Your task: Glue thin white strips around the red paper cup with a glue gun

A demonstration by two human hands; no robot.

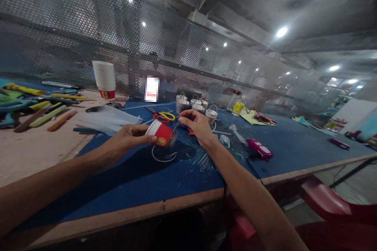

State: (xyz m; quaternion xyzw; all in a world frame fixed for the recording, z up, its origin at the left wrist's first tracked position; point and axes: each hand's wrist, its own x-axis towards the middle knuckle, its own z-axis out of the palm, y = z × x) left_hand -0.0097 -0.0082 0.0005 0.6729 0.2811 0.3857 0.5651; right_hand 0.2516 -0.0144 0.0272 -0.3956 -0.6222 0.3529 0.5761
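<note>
Bare forearms, left fingers gripping red-and-white cup, right fingers pinched beside it

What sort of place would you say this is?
Probably a craft workshop or classroom, judging by the scissors and small cups with looped handles on the blue tabletop, and the bare concrete beams overhead.

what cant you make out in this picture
All in the head view:
- What, if anything, the right hand pinches: too small and blurred.
- The far side of the red and white cup in the left hand: turned away.
- The bright panel's content: blurred out.
- Yellow label text: too small.
- The red chair's full shape: cut off by the edge.
</note>
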